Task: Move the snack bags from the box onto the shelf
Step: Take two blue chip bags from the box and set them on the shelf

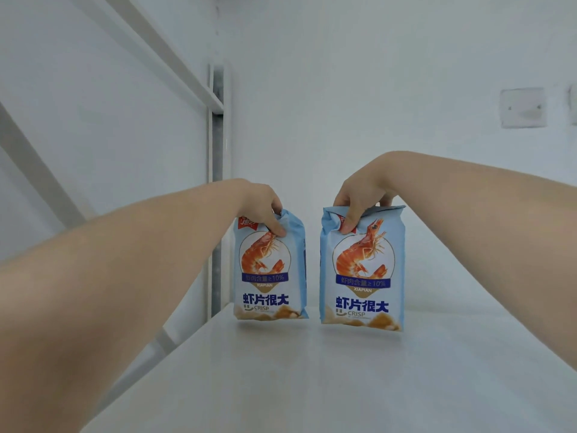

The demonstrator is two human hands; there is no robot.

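Note:
Two light-blue snack bags with an orange shrimp picture stand upright side by side near the back of a white shelf point(312, 376). My left hand point(265, 204) pinches the top of the left snack bag point(270, 276), thumb on its front. My right hand point(363, 189) grips the top edge of the right snack bag point(363, 276), thumb on the front and fingers behind. Both bags have their bottoms at the shelf surface, a narrow gap between them. The box is out of view.
A white metal upright post point(218, 170) and slanted braces point(175, 64) frame the shelf on the left. A white wall stands behind, with a blank wall plate point(523, 107) at upper right. Bare shelf surface stretches toward me and to the right of the bags.

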